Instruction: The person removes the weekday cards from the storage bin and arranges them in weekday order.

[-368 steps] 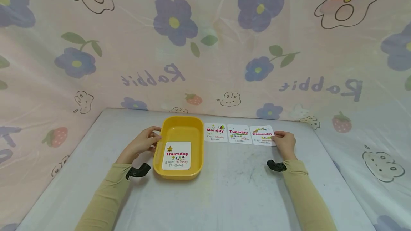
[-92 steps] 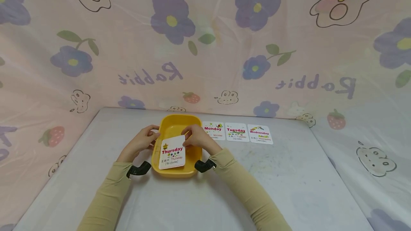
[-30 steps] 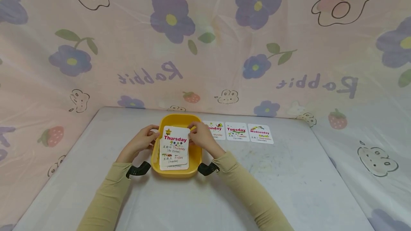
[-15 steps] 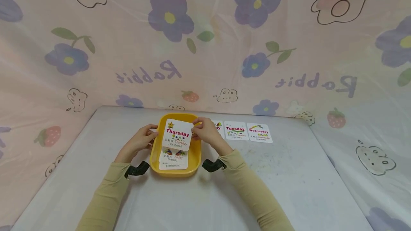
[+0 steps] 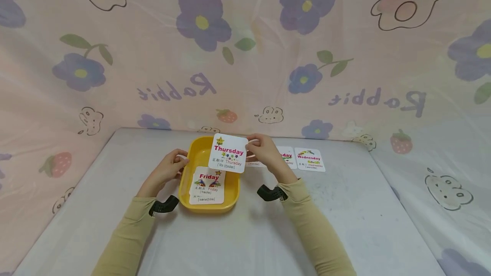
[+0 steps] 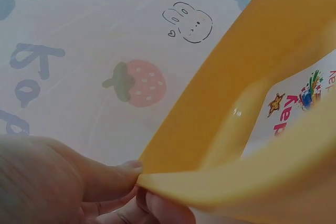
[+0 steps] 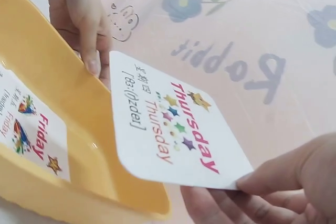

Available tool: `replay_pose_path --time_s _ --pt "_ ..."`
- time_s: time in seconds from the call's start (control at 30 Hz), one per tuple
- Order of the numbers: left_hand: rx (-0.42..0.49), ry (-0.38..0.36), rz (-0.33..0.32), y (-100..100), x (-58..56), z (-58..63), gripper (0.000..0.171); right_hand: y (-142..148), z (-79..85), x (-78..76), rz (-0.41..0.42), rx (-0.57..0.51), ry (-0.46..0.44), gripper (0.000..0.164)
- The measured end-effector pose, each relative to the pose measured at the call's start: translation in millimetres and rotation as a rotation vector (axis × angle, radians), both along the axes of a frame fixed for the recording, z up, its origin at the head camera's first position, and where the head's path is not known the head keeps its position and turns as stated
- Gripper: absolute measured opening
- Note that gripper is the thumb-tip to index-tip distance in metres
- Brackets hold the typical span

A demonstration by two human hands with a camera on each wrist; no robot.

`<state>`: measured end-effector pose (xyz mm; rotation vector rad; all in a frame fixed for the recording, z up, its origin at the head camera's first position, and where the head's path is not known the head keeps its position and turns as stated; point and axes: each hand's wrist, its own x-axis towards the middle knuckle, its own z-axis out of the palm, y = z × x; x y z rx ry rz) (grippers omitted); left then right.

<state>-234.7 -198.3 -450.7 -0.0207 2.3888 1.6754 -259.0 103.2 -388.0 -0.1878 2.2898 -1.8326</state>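
My right hand pinches the Thursday card by its right edge, thumb on top and fingers beneath in the right wrist view. The card is raised over the upper right part of the yellow tray. With thumb and fingers, my left hand grips the tray's left rim, as the left wrist view shows up close. Inside the tray lies the Friday card, partly overlapping another card whose title is covered.
Right of the tray, cards lie in a row on the white table: Monday, mostly hidden by my right hand, the partly covered Tuesday card and the Wednesday card. A printed curtain hangs behind.
The Thursday card has been lifted off the cards in the tray and carried up and to the right by my right hand, uncovering Friday. My left hand stays on the rim.
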Motion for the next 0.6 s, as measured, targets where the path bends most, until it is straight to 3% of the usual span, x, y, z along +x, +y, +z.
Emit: replay_pose_path --time_s 0.37,0.6 --pt "0.001 0.009 -0.009 -1.6 0.0 -1.8 0.032 36.9 4.2 -1.1 -0.052 0.068 -0.014 0.031" --pt "-0.010 0.006 -0.006 -0.1 0.0 -2.1 0.032 56.4 -9.3 1.1 -0.075 0.081 -0.034 0.033"
